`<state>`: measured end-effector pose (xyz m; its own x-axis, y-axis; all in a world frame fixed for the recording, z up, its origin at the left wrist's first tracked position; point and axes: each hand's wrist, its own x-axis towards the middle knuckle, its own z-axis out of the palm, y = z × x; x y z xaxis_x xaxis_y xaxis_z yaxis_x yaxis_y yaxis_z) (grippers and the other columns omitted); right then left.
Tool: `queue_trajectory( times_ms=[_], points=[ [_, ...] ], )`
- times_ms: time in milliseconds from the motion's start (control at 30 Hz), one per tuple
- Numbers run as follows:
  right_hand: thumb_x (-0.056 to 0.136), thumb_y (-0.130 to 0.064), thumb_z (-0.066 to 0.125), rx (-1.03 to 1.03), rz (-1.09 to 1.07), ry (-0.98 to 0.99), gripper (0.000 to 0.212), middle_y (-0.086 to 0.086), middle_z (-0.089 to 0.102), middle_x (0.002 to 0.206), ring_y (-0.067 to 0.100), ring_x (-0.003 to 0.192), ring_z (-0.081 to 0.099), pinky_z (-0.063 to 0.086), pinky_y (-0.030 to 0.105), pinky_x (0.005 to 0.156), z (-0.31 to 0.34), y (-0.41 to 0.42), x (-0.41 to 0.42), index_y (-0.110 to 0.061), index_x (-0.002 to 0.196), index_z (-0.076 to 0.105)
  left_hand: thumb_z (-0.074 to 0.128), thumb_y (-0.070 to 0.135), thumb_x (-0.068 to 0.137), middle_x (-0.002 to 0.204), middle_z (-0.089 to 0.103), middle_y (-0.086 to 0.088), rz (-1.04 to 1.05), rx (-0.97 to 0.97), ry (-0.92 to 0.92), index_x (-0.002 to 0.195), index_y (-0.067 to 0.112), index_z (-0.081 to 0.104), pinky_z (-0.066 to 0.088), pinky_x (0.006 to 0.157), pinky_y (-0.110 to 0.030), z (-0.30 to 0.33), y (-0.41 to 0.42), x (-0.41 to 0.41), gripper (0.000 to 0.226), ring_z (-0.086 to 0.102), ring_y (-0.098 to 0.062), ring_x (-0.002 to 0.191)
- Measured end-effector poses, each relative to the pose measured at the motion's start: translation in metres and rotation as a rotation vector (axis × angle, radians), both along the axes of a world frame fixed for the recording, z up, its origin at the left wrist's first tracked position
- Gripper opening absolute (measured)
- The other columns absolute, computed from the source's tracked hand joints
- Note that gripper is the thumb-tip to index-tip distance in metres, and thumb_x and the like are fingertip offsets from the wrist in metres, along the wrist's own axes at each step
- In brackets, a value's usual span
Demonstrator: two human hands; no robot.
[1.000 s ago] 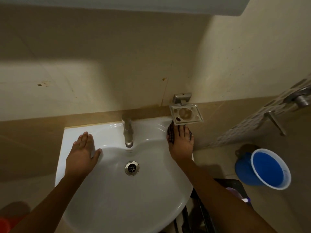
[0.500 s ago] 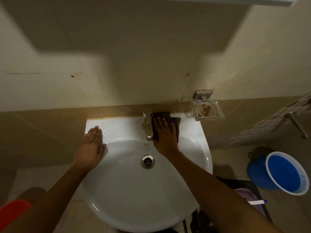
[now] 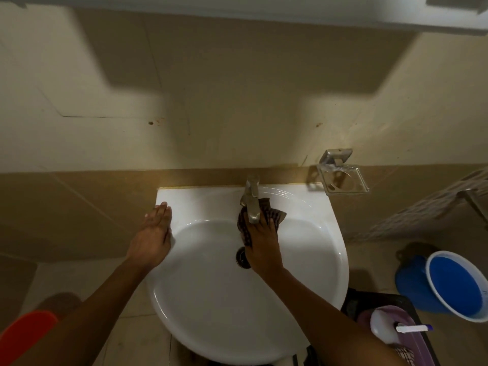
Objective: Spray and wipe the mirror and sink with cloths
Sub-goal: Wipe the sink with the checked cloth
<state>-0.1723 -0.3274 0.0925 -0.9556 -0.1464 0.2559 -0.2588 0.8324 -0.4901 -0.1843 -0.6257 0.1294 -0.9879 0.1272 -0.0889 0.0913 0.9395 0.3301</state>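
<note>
A white sink (image 3: 303, 273) fills the middle of the head view, with a metal tap (image 3: 250, 200) at its back rim and a drain (image 3: 240, 256) partly hidden by my wrist. My right hand (image 3: 261, 244) presses a dark checked cloth (image 3: 273, 213) against the basin just under and beside the tap. My left hand (image 3: 154, 237) lies flat, fingers together, on the sink's left rim and holds nothing. The mirror's lower edge (image 3: 237, 9) runs along the top of the view.
A clear soap dish (image 3: 343, 178) hangs on the wall right of the tap. A blue bucket (image 3: 454, 283) stands on the floor at right. A white spray bottle (image 3: 388, 326) sits in a purple tub (image 3: 420, 347) at lower right. An orange object (image 3: 23, 336) shows at lower left.
My right hand has slid the cloth from the sink's back right corner leftward to the tap and down into the basin. The view has shifted, moving the sink rightward. My left hand stays on the rim.
</note>
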Motion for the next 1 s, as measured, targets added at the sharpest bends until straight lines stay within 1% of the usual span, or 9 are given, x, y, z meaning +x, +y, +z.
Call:
queue_trajectory(
  times_ms=[133,267,433,533,633,733,867,933,1000],
  points=[
    [0.088,-0.019,0.048,0.159,0.147,0.055,0.061,0.007,0.042,0.155,0.026,0.149,0.027,0.019,0.056,0.121,-0.004,-0.025,0.0,-0.011,0.149,0.042,0.015,0.036,0.088,0.157,0.029,-0.02,-0.017,0.001,0.007,0.148,-0.002,0.035,0.016,0.119,-0.042,-0.001,-0.002,-0.001,0.074,0.027,-0.034,0.147],
    [0.092,-0.032,0.057,0.259,0.196,0.063,0.063,0.009,0.043,0.154,0.03,0.147,0.032,0.029,0.053,0.117,0.0,-0.054,-0.024,-0.011,0.15,0.041,0.013,0.038,0.087,0.157,0.029,-0.021,-0.05,0.006,0.003,0.149,-0.001,0.035,0.017,0.119,-0.043,-0.001,-0.005,-0.002,0.076,0.027,-0.035,0.147],
    [0.096,-0.053,0.039,0.295,-0.013,0.029,0.072,0.018,0.047,0.15,0.033,0.141,0.041,0.032,0.047,0.118,0.007,-0.079,-0.046,-0.001,0.147,0.042,0.012,0.039,0.088,0.16,0.025,-0.017,-0.073,0.009,-0.011,0.151,0.003,0.03,0.014,0.121,-0.04,-0.004,-0.012,-0.004,0.075,0.023,-0.03,0.149],
    [0.097,-0.051,0.037,0.301,-0.151,0.019,0.071,0.02,0.048,0.148,0.035,0.139,0.043,0.028,0.046,0.118,0.004,-0.095,-0.04,-0.001,0.147,0.041,0.018,0.033,0.092,0.162,0.02,-0.014,-0.067,0.017,-0.009,0.153,0.005,0.027,0.008,0.121,-0.037,-0.005,-0.014,-0.002,0.068,0.017,-0.027,0.151],
    [0.097,-0.048,0.037,0.269,-0.194,-0.012,0.068,0.02,0.05,0.145,0.036,0.137,0.045,0.03,0.05,0.118,0.008,-0.111,-0.043,0.0,0.145,0.044,0.012,0.04,0.092,0.162,0.009,-0.007,-0.041,0.067,0.009,0.154,0.006,0.021,0.003,0.12,-0.035,-0.006,-0.017,0.006,0.072,0.009,-0.023,0.151],
    [0.099,-0.048,0.034,0.233,-0.093,-0.034,0.068,0.019,0.044,0.151,0.034,0.142,0.039,0.024,0.05,0.12,0.007,-0.135,-0.039,-0.002,0.149,0.039,0.014,0.042,0.094,0.161,0.006,-0.006,0.028,0.146,0.007,0.154,0.005,0.016,0.006,0.121,-0.036,-0.011,-0.021,0.018,0.071,0.008,-0.022,0.15],
    [0.098,-0.05,0.031,0.183,0.201,-0.018,0.068,0.009,0.031,0.161,0.026,0.151,0.022,0.003,0.046,0.121,0.001,-0.174,-0.025,-0.011,0.154,0.03,0.019,0.039,0.099,0.162,0.015,-0.011,0.106,0.238,-0.023,0.155,0.006,0.016,0.006,0.121,-0.033,-0.013,-0.025,0.032,0.064,0.013,-0.022,0.151],
    [0.097,-0.05,0.036,0.204,0.261,0.015,0.065,0.005,0.035,0.159,0.024,0.149,0.027,0.002,0.048,0.121,0.005,-0.183,-0.035,-0.017,0.153,0.034,0.023,0.033,0.099,0.161,0.02,-0.012,0.13,0.278,-0.031,0.154,0.006,0.019,0.006,0.12,-0.031,-0.011,-0.029,0.037,0.061,0.018,-0.023,0.15],
    [0.096,-0.053,0.038,0.27,0.237,0.02,0.064,0.003,0.041,0.156,0.023,0.147,0.031,0.002,0.059,0.118,0.011,-0.189,-0.048,-0.02,0.151,0.038,0.025,0.028,0.097,0.161,0.023,-0.012,0.122,0.293,-0.05,0.154,0.006,0.022,0.006,0.12,-0.028,-0.01,-0.033,0.041,0.061,0.021,-0.024,0.15]
  ],
)
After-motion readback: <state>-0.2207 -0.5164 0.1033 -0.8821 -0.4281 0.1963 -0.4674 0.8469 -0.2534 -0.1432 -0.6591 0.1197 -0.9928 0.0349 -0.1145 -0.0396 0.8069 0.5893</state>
